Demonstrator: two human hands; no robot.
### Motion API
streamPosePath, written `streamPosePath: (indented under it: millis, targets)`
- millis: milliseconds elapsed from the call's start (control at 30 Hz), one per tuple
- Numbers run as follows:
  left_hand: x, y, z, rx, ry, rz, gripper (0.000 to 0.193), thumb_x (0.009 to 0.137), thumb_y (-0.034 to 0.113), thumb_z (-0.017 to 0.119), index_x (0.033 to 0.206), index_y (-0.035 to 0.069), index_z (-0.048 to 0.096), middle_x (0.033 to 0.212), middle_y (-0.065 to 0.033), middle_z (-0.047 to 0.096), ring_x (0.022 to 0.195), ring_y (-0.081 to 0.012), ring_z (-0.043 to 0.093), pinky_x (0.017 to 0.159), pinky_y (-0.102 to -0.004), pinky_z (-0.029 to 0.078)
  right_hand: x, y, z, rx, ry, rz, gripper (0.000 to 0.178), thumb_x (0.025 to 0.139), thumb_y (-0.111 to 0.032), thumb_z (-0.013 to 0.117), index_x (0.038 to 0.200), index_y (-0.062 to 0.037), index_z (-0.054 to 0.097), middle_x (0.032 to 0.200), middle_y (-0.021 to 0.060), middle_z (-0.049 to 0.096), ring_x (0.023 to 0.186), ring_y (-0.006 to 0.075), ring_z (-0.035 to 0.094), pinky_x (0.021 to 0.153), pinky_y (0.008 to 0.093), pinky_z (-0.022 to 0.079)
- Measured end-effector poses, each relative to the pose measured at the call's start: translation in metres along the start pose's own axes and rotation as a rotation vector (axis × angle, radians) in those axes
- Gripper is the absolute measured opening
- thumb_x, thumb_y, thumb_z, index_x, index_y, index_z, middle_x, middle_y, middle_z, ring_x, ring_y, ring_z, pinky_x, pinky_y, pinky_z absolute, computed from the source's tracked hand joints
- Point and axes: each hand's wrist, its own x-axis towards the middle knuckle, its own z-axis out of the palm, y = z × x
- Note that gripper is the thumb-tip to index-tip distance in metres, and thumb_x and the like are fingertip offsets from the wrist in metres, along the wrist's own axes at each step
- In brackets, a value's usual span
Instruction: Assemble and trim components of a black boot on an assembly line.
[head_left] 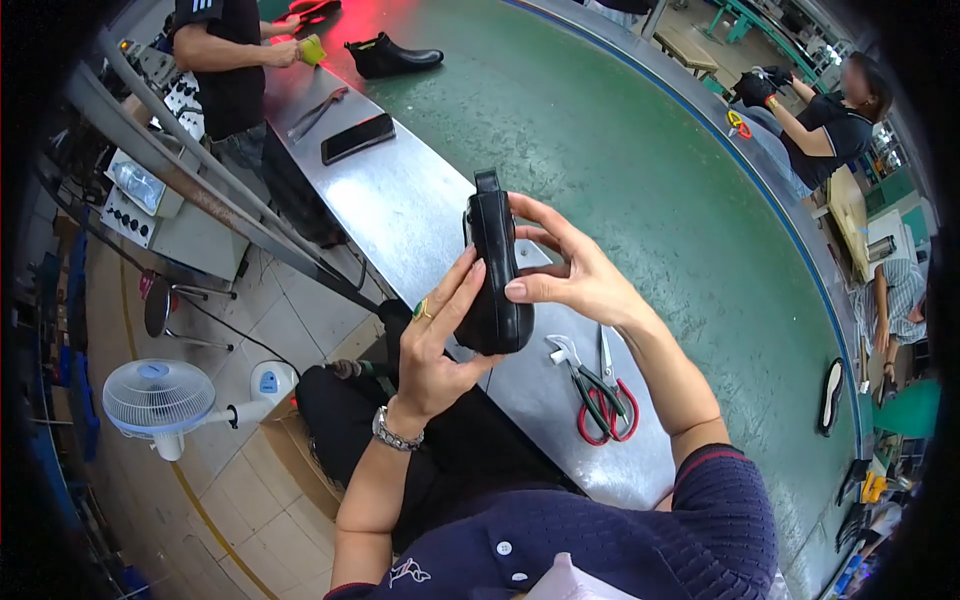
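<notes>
Between my two hands is a black leather ankle boot (497,275), held upright with a small pull tab (486,181) at its top. My left hand (440,335) supports it from the left and below, its fingers lying along the side. My right hand (580,270) grips the right side, thumb on the near face and fingers behind the upper part. Below the boot, on the metal worktop (540,420), lie scissors (630,410) with red loop handles and pincers (577,370) with dark green grips, partly overlapping.
Farther along the metal top lie a black phone (358,138) and a long thin tool (318,113). Another black boot (392,56) rests on the green conveyor (640,200). A co-worker (225,70) stands far left. A white fan (160,398) is at left.
</notes>
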Motion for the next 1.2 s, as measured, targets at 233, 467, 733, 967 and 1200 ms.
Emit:
streamPosePath:
  millis: [233,467,733,967,1200]
  targets:
    - [-0.007,-0.056,0.017,-0.226,-0.100,-0.117,0.111,0.058,0.011,0.089,0.151,0.013,0.028,0.157,-0.0172,0.020,0.139,-0.0314,0.034,0.109,-0.0402,0.037,0.005,0.013,0.001,0.084,0.074,-0.039,0.088,0.073,-0.031,0.082,0.146,-0.0106,0.036,0.146,0.0130,0.034,0.135,0.0303,0.036,0.103,0.0491,0.045]
    - [0.000,-0.080,0.030,-0.862,-0.237,-0.384,0.139,0.053,0.006,0.093,0.155,0.018,-0.002,0.156,-0.0104,0.024,0.138,-0.0223,0.033,0.112,-0.0364,0.032,0.001,0.025,0.010,0.020,0.174,-0.039,0.083,0.078,-0.029,0.078,0.146,-0.0072,0.035,0.148,0.0103,0.033,0.137,0.0264,0.036,0.104,0.0426,0.043]
    - [0.011,-0.057,0.033,-0.943,-0.106,-0.616,0.088,0.086,0.031,0.072,0.153,0.011,0.019,0.143,-0.0075,0.041,0.129,-0.0171,0.041,0.107,-0.0332,0.036,-0.012,0.040,0.027,-0.279,0.315,-0.290,0.077,0.078,-0.023,0.078,0.143,-0.0084,0.041,0.142,0.0132,0.040,0.128,0.0258,0.046,0.101,0.0411,0.045]
    - [-0.001,-0.037,0.031,-1.054,-0.059,-0.777,0.058,0.099,0.034,0.055,0.147,0.009,0.033,0.137,-0.0062,0.046,0.125,-0.0158,0.043,0.106,-0.0327,0.033,-0.007,0.037,0.039,-0.511,0.441,-0.337,0.064,0.079,-0.015,0.077,0.136,-0.0076,0.049,0.118,0.0138,0.060,0.107,0.0227,0.061,0.084,0.0352,0.055]
    - [-0.002,-0.016,0.028,-0.941,-0.024,-0.707,0.058,0.098,0.031,0.056,0.147,0.008,0.033,0.137,-0.0051,0.047,0.125,-0.0149,0.043,0.107,-0.0317,0.032,-0.004,0.036,0.041,-0.675,0.568,-0.420,0.041,0.085,-0.012,0.068,0.123,-0.0030,0.057,0.098,0.0148,0.066,0.083,0.0280,0.067,0.070,0.0357,0.055]
